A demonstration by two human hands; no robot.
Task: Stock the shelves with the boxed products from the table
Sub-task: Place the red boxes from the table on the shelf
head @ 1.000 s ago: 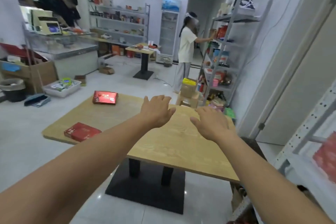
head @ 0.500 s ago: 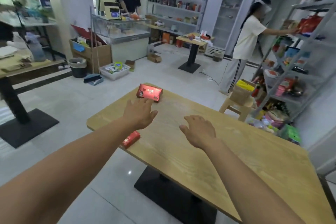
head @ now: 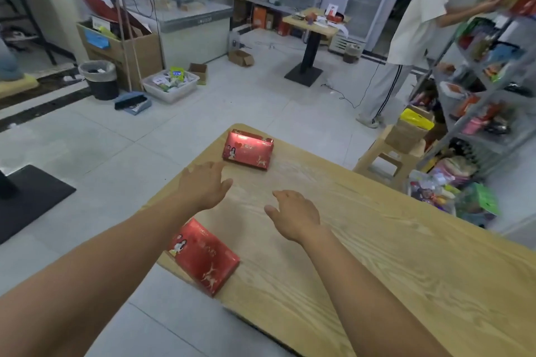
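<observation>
Our left hand (head: 204,187) is out over the left edge of the table (head: 377,255), fingers spread, holding nothing. The near red box (head: 203,255) lies flat at its six o'clock, beside our forearm. The far red box (head: 248,149) sits at its one o'clock, just past the fingertips. Our right hand (head: 293,216) is at three o'clock, fingers loose, empty. Shelves (head: 493,90) stand far right.

Two flat, glossy red cardboard boxes lie face up on the light wooden tabletop (head: 377,255), well apart. The far red box (head: 248,149) sits near the far corner, printed with small figures and gold markings. The near red box (head: 204,256) rests at the left edge, turned askew.
</observation>
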